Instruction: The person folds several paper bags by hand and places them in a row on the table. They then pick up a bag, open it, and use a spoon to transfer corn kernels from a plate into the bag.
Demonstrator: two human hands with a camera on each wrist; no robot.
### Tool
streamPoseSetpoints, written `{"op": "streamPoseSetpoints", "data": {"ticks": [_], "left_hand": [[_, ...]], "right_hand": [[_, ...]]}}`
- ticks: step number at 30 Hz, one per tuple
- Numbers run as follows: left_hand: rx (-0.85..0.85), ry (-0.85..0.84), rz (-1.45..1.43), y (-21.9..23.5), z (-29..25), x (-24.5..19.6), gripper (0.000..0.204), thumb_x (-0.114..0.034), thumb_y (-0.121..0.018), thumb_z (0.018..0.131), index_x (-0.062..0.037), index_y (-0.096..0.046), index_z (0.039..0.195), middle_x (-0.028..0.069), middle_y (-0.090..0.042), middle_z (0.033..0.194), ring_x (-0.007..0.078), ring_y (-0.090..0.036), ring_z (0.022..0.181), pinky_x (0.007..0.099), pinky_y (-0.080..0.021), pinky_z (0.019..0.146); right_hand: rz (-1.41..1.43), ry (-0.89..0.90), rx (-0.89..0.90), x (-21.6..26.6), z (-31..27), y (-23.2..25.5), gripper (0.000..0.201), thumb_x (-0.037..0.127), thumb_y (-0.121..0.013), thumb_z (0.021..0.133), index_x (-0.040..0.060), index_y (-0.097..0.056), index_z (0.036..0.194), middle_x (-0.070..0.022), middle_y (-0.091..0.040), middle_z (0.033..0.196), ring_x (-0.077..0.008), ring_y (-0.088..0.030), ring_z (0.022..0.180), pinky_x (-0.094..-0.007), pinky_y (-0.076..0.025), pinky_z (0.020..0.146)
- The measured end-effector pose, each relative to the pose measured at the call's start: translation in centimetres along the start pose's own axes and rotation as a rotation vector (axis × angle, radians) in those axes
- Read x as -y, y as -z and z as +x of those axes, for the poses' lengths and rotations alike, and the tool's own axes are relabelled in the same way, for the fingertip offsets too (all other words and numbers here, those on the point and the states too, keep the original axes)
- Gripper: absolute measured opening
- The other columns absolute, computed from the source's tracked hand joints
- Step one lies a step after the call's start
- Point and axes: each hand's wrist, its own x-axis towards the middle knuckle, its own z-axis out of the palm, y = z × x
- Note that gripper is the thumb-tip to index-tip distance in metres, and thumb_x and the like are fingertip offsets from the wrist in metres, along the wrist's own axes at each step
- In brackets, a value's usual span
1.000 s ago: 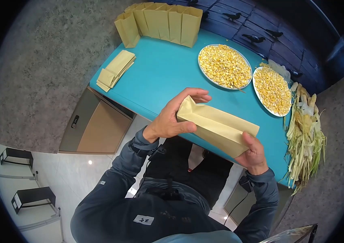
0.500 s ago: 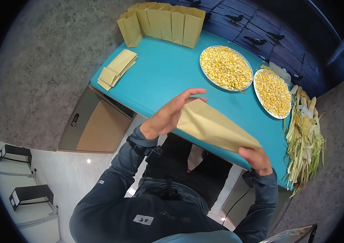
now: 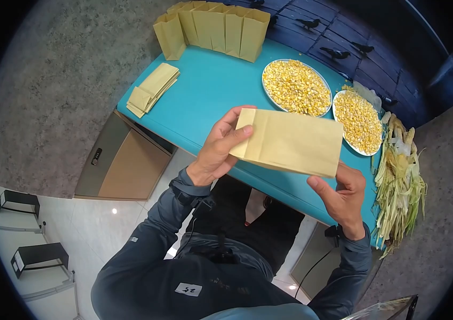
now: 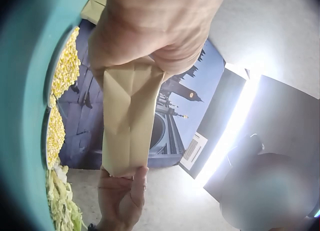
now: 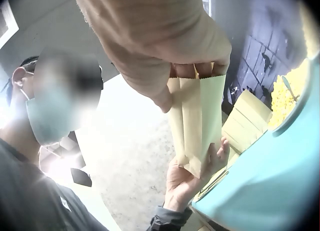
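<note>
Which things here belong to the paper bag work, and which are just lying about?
Likely in the job:
held tan paper bag
upright tan paper bags
flat folded tan paper bags
yellow corn kernels on white plates

Apparently lying about:
pale green-yellow corn husks

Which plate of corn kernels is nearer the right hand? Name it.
The rightmost plate, beside the corn husks. The other plate sits farther left, nearer the standing paper bags.
</note>
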Motion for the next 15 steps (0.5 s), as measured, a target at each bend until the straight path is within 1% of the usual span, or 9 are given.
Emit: {"op": "streamPoseSetpoints", "data": {"ticks": [4, 6, 7, 9, 10, 12, 13, 14, 15], "left_hand": [[-0.071, -0.051, -0.056, 0.3, 0.1, 0.3, 0.046, -0.016, -0.069, 0.109, -0.0046, -0.052, 0.149, 0.0108, -0.061, 0.144, 0.0192, -0.065, 0.131, 0.0359, -0.056, 0.111], [-0.078, -0.071, -0.070, 0.3, 0.1, 0.4, 0.045, -0.017, -0.068, 0.110, -0.0050, -0.052, 0.149, 0.0110, -0.061, 0.145, 0.0193, -0.065, 0.131, 0.0359, -0.057, 0.110], [-0.086, -0.073, -0.085, 0.3, 0.0, 0.5, 0.045, -0.018, -0.067, 0.111, -0.0054, -0.051, 0.150, 0.0110, -0.061, 0.146, 0.0195, -0.065, 0.132, 0.0363, -0.056, 0.111], [-0.098, -0.078, -0.099, 0.3, 0.0, 0.5, 0.045, -0.019, -0.065, 0.112, -0.0059, -0.050, 0.152, 0.0110, -0.061, 0.146, 0.0197, -0.064, 0.133, 0.0366, -0.056, 0.112], [-0.108, -0.077, -0.107, 0.3, 0.1, 0.4, 0.045, -0.023, -0.061, 0.114, -0.0063, -0.049, 0.153, 0.0108, -0.061, 0.146, 0.0199, -0.064, 0.134, 0.0381, -0.056, 0.112], [-0.128, -0.087, -0.112, 0.4, 0.1, 0.2, 0.046, -0.028, -0.058, 0.116, -0.0066, -0.048, 0.155, 0.0106, -0.061, 0.146, 0.0201, -0.064, 0.134, 0.0396, -0.056, 0.112], [-0.149, -0.059, -0.145, 0.7, 0.1, 0.0, 0.048, -0.033, -0.053, 0.116, -0.0072, -0.047, 0.157, 0.0118, -0.059, 0.149, 0.0224, -0.060, 0.139, 0.0424, -0.052, 0.116], [-0.170, -0.036, -0.177, 1.0, 0.2, -0.3, 0.051, -0.038, -0.049, 0.117, -0.0077, -0.046, 0.159, 0.0130, -0.058, 0.153, 0.0247, -0.056, 0.144, 0.0452, -0.048, 0.120], [-0.179, -0.057, -0.169, 1.8, 0.4, -0.4, 0.051, -0.038, -0.049, 0.117, -0.0077, -0.046, 0.159, 0.0130, -0.058, 0.153, 0.0247, -0.056, 0.144, 0.0452, -0.048, 0.120]], "right_hand": [[-0.133, 0.074, -0.064, 0.0, 0.4, 0.0, 0.021, 0.006, -0.086, 0.092, -0.0027, -0.080, 0.110, -0.0111, -0.080, 0.097, -0.0225, -0.073, 0.090, -0.0347, -0.055, 0.080], [-0.310, -0.012, -0.086, 1.2, 0.7, 0.0, 0.017, 0.005, -0.084, 0.093, -0.0024, -0.079, 0.108, -0.0102, -0.078, 0.094, -0.0201, -0.069, 0.085, -0.0340, -0.052, 0.071], [-0.311, -0.009, -0.083, 1.4, 1.0, -0.2, 0.017, 0.005, -0.084, 0.093, -0.0024, -0.079, 0.108, -0.0102, -0.078, 0.094, -0.0201, -0.069, 0.085, -0.0340, -0.052, 0.071], [-0.411, 0.158, -0.117, 1.6, 1.8, -0.6, 0.014, 0.003, -0.081, 0.095, -0.0020, -0.077, 0.108, -0.0100, -0.076, 0.091, -0.0221, -0.066, 0.078, -0.0343, -0.050, 0.065], [-0.409, 0.163, -0.113, 2.0, 2.1, -0.7, 0.014, 0.003, -0.081, 0.095, -0.0020, -0.077, 0.108, -0.0100, -0.076, 0.091, -0.0221, -0.066, 0.078, -0.0343, -0.050, 0.065], [-0.217, -0.093, -0.061, 2.7, 2.9, -1.2, 0.013, 0.002, -0.078, 0.096, -0.0023, -0.075, 0.107, -0.0145, -0.074, 0.090, -0.0269, -0.066, 0.073, -0.0359, -0.051, 0.064], [-0.210, -0.082, -0.052, 2.6, 3.7, -1.3, 0.013, 0.002, -0.078, 0.096, -0.0023, -0.075, 0.107, -0.0145, -0.074, 0.090, -0.0269, -0.066, 0.073, -0.0359, -0.051, 0.064], [-0.299, 0.060, -0.020, 2.4, 5.0, -1.2, 0.014, 0.001, -0.077, 0.096, -0.0022, -0.074, 0.109, -0.0169, -0.073, 0.090, -0.0309, -0.066, 0.072, -0.0372, -0.052, 0.065], [-0.385, 0.207, 0.009, 2.2, 6.6, -1.4, 0.015, 0.000, -0.076, 0.096, -0.0021, -0.072, 0.110, -0.0192, -0.071, 0.090, -0.0349, -0.065, 0.070, -0.0384, -0.052, 0.065]]}}
